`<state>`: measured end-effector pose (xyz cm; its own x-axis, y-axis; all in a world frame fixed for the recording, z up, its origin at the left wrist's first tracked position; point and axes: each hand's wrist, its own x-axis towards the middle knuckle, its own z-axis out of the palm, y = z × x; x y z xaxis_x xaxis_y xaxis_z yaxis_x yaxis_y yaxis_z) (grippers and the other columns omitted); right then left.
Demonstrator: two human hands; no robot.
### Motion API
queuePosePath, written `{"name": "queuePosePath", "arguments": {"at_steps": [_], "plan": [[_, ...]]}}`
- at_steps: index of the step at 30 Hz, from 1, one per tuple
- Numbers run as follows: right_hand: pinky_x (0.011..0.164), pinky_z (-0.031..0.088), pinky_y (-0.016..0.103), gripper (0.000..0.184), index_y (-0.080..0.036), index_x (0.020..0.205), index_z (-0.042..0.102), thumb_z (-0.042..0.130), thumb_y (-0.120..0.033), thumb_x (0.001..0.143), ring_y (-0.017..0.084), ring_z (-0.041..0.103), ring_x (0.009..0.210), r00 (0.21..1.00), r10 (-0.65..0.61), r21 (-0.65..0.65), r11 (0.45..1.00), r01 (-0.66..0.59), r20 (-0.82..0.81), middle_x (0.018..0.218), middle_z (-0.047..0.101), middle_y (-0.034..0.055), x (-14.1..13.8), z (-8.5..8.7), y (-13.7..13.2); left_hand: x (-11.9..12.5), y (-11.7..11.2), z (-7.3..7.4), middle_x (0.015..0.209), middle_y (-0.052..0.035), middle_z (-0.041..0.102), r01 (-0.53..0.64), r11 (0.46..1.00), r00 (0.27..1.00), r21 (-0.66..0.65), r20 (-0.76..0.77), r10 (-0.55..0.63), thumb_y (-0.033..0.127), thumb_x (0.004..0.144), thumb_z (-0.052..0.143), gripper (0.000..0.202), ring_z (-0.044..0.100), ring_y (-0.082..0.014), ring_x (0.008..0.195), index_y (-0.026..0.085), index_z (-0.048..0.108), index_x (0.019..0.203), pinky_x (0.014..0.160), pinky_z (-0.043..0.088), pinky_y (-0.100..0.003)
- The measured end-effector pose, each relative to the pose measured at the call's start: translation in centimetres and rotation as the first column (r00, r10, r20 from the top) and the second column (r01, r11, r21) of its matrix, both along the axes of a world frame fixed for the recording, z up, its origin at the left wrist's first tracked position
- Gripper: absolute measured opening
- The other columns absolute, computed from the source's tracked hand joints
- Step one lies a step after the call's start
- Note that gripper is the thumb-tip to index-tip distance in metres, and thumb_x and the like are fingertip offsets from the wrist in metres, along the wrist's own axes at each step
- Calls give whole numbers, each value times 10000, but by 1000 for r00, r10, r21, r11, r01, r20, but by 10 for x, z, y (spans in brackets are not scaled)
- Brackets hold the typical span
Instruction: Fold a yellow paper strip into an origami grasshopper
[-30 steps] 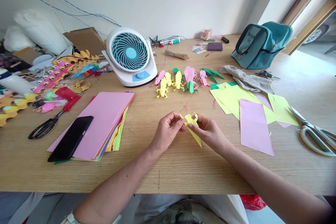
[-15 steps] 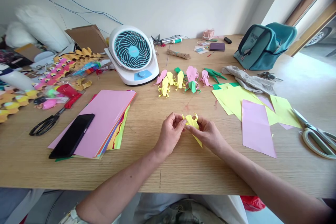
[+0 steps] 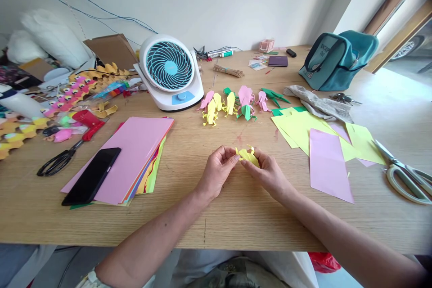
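Observation:
Between my hands, over the middle of the table, is a small yellow origami frog (image 3: 249, 156) with thin folded legs sticking up. My left hand (image 3: 220, 165) pinches its left side between thumb and fingers. On the other side my right hand (image 3: 269, 173) grips its body, the thumb lying across the paper and hiding the lower part. Beyond the hands stands a group of finished paper figures: yellow frogs (image 3: 231, 103), a pink frog (image 3: 245, 95) and green ones (image 3: 248, 112).
To the left lie stacked coloured papers (image 3: 141, 144) with a black phone (image 3: 92, 175) on top, and black-handled scissors (image 3: 64, 159). A fan (image 3: 170, 72) stands behind. On the right are loose pink sheets (image 3: 327, 166), yellow sheets (image 3: 300, 128), scissors (image 3: 403, 175), a cloth (image 3: 313, 101) and a teal bag (image 3: 337, 60).
The frog's long pointed lower end, which hung below my right thumb, no longer shows; the body appears folded up or tilted. Both hands keep their hold in nearly the same place.

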<state>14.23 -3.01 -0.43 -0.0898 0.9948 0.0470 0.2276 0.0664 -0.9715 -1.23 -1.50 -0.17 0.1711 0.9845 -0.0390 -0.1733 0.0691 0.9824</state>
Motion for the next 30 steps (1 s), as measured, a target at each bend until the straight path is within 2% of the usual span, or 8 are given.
{"name": "queuePosePath", "arguments": {"at_steps": [6, 13, 20, 26, 30], "plan": [[634, 349, 277, 258, -199, 746, 514, 590, -424, 847, 151, 426, 691, 996, 4, 28, 1000, -6, 84, 757, 475, 3, -2, 4, -3, 3, -4, -2, 735, 29, 596, -3, 999, 999, -45, 53, 6, 332, 767, 758, 281, 503, -74, 650, 155, 592, 909, 631, 408, -192], [576, 326, 262, 358, -209, 744, 473, 632, -522, 815, 144, 400, 658, 1000, -23, -31, 999, 23, 18, 721, 485, -3, -4, 0, -2, 7, -9, 1, 797, 28, 582, -11, 1000, 999, 23, 46, 10, 282, 790, 722, 264, 557, -92, 745, 163, 574, 974, 711, 458, -205], [572, 343, 257, 348, -204, 731, 492, 629, -510, 824, 144, 412, 666, 1000, 7, -18, 1000, -7, 22, 738, 498, 7, -5, 1, -3, 7, -10, 5, 772, 46, 567, -26, 1000, 994, -9, 106, 27, 213, 754, 706, 299, 542, -81, 705, 180, 532, 995, 698, 446, -198], [584, 354, 262, 347, -199, 727, 528, 645, -515, 807, 155, 437, 684, 999, 12, 0, 1000, -12, 39, 731, 494, 7, -5, 2, -2, 0, -5, 4, 744, 40, 551, 0, 993, 999, 116, -42, 5, 281, 825, 662, 238, 548, -102, 717, 185, 550, 1012, 698, 452, -212], [611, 364, 268, 369, -189, 759, 558, 674, -538, 782, 157, 441, 705, 999, 36, -31, 999, -37, -13, 755, 516, 9, -5, 1, -1, -3, -2, 1, 753, 38, 562, -6, 979, 993, 206, -117, 31, 259, 868, 630, 208, 564, -102, 714, 193, 530, 1038, 710, 459, -215]]}}
